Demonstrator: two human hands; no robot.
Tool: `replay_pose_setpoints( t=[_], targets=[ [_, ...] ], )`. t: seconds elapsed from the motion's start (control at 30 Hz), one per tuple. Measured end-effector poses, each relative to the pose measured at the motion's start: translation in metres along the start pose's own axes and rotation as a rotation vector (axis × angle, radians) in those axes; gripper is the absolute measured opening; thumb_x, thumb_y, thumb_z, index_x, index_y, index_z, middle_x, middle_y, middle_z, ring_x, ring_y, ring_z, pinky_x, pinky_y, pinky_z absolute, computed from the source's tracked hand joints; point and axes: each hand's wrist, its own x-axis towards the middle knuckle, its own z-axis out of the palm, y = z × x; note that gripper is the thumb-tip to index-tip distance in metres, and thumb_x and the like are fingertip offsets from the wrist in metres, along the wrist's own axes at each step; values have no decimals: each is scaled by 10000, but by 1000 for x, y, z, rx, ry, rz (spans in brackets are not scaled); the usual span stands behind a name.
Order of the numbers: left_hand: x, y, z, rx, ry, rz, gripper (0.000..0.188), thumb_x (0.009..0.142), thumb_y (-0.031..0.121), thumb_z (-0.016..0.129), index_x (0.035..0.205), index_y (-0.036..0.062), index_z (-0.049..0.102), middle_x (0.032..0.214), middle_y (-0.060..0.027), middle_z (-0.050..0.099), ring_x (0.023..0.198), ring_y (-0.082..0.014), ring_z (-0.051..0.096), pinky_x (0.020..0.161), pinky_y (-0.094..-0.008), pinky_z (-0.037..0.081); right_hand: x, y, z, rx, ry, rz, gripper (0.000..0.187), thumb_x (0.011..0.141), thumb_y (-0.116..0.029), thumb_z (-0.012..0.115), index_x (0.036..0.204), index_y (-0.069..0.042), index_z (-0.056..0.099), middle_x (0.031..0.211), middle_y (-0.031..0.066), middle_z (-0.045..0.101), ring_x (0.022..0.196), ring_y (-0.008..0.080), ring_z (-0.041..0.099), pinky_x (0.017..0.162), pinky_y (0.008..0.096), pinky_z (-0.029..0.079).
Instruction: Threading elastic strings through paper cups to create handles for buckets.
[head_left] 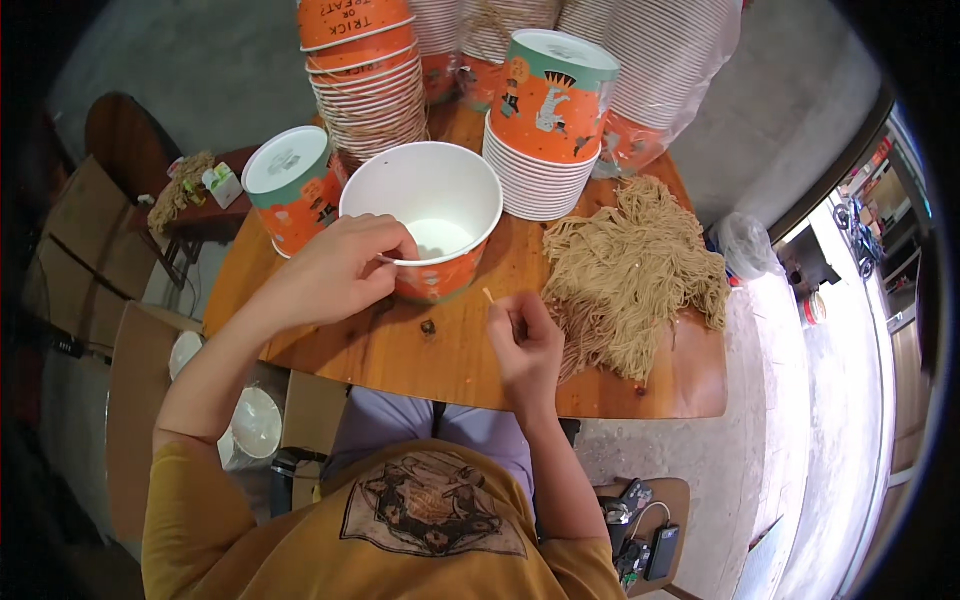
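A white-lined orange paper bucket stands upright and open-topped on the wooden table in front of me. My left hand is closed on its near-left rim, fingertips inside the wall. My right hand is pinched just right of the bucket, above the table's near part. From its fingertips pokes a thin, pale orange, stick-like end; the rest of it is hidden in the fingers. Beside that hand lies a loose heap of tan cords.
Upside-down buckets, one alone and one atop a nested stack, flank the bucket. A taller stack and plastic-wrapped stacks rise behind. An open cardboard box sits at lower left, a stool with devices at lower right.
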Motion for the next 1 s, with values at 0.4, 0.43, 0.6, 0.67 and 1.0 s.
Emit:
replay_pose_setpoints(
  t=[0.4, 0.43, 0.6, 0.67, 1.0],
  targets=[
    [-3, 0, -3, 31, -28, -32, 180, 805, 50, 550, 984, 50, 570, 987, -114, 598, 989, -310, 572, 892, -388, 434, 24, -3, 23, -38, 2, -89, 127, 848, 7, 608, 791, -58, 516, 661, -72, 389, 624, 13, 344, 557, 187, 317],
    [-4, -1, -2, 27, -21, -9, 180, 807, 51, 551, 986, 51, 570, 987, -114, 599, 991, -311, 573, 894, -389, 432, 25, -4, 24, -38, 1, -88, 127, 848, 7, 608, 791, -58, 516, 661, -72, 389, 624, 13, 344, 557, 187, 317],
    [-3, -2, -3, 30, -26, 11, 177, 812, 51, 556, 988, 52, 570, 983, -111, 599, 988, -307, 576, 896, -387, 430, 30, -3, 26, -72, -8, -76, 135, 836, -6, 619, 784, -52, 503, 623, -40, 389, 607, 27, 362, 553, 200, 345],
    [-2, -2, -1, 41, 35, 83, 137, 798, 30, 539, 931, 26, 572, 879, -136, 608, 836, -315, 606, 762, -406, 476, 33, -3, 26, -102, -13, -83, 136, 829, -9, 623, 786, -52, 501, 619, -22, 399, 601, 32, 373, 551, 207, 356],
    [30, -1, -11, -243, -121, -113, 214, 923, 126, 545, 1113, 36, 581, 950, -106, 660, 852, -186, 634, 748, -317, 497, 43, -8, 27, -153, -56, -23, 115, 828, -32, 634, 819, -47, 520, 628, -1, 439, 602, 43, 407, 567, 219, 392]
  ],
)
